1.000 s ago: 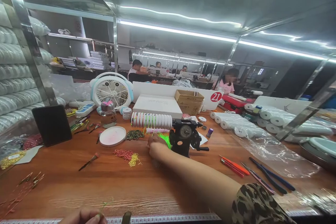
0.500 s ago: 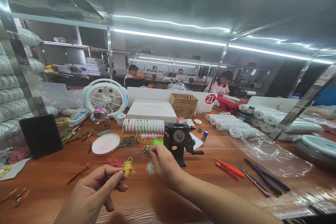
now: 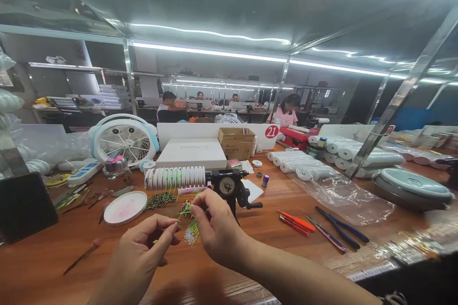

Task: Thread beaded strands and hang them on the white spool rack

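Observation:
My left hand (image 3: 148, 243) is closed, thumb and forefinger pinching the end of a thin bright green strand (image 3: 179, 219). Just to its right, my right hand (image 3: 216, 228) is also closed, its fingertips pinched on green strand near the left hand's tip. More green strands fan out under the right hand beside a small heap of clear bits (image 3: 189, 235). Behind the fingers lies a pile of multicoloured beads (image 3: 186, 208), partly hidden. Beyond stands a black hand-crank winder (image 3: 227, 185) with a row of white spools (image 3: 175, 177) on its shaft, green strands hanging over them.
A white dish (image 3: 125, 208) and dark beads (image 3: 161, 200) lie left of the winder. Pliers (image 3: 341, 228), an orange-handled tool (image 3: 296, 220) and wrapped white rolls (image 3: 307, 167) are at right. A fan (image 3: 123, 140) and boxes (image 3: 191, 152) stand behind. Several people sit farther back.
The view has turned to the right, so the table's things sit farther left. My right hand has come away from the green bunch by the winder, and both hands' fingertips are closer together.

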The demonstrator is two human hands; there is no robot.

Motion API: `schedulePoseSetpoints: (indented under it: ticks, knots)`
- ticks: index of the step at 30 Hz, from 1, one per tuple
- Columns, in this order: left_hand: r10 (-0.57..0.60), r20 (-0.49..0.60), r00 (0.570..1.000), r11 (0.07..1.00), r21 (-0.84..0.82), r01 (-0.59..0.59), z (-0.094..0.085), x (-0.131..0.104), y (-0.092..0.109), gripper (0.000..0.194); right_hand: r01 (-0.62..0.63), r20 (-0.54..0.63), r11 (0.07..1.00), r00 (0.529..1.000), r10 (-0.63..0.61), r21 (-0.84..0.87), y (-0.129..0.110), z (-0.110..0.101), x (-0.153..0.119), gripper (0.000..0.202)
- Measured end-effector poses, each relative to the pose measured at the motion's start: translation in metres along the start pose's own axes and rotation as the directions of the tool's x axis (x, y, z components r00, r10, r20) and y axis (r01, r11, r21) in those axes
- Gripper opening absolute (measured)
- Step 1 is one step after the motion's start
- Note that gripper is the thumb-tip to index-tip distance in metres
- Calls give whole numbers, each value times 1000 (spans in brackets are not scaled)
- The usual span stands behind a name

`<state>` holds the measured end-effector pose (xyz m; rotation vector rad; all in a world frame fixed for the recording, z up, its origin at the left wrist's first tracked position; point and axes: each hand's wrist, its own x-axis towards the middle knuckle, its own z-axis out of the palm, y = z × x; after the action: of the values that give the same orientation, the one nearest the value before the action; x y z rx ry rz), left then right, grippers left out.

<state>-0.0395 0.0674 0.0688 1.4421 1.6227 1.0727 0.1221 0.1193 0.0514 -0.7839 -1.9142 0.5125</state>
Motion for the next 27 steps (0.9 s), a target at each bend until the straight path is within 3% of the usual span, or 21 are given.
schedulePoseSetpoints:
  ticks: [5, 8, 11, 14, 19, 27]
  knots:
    - [77, -1, 997, 997, 5, -77, -2, 14, 12, 38, 207, 154, 916, 975, -162, -345, 12, -2, 23, 9]
    - [166, -34, 985, 979, 123, -161, -11, 38, 26, 36, 201, 237, 856, 967, -95, -477, 12, -8, 60, 12]
    - [233, -66, 970, 952, 220, -214, -20, 62, 39, 31, 175, 293, 849, 956, -24, -499, 11, -13, 97, 12]
    - [241, -81, 967, 939, 271, -212, -22, 76, 45, 29, 166, 334, 840, 942, 20, -517, 13, -12, 116, 13]
    - [234, -76, 969, 931, 306, -201, -19, 79, 45, 31, 161, 363, 809, 929, 68, -566, 14, -8, 120, 18]
    - [260, -73, 963, 917, 331, -223, -19, 81, 45, 27, 211, 387, 775, 921, 48, -596, 14, -6, 119, 20]
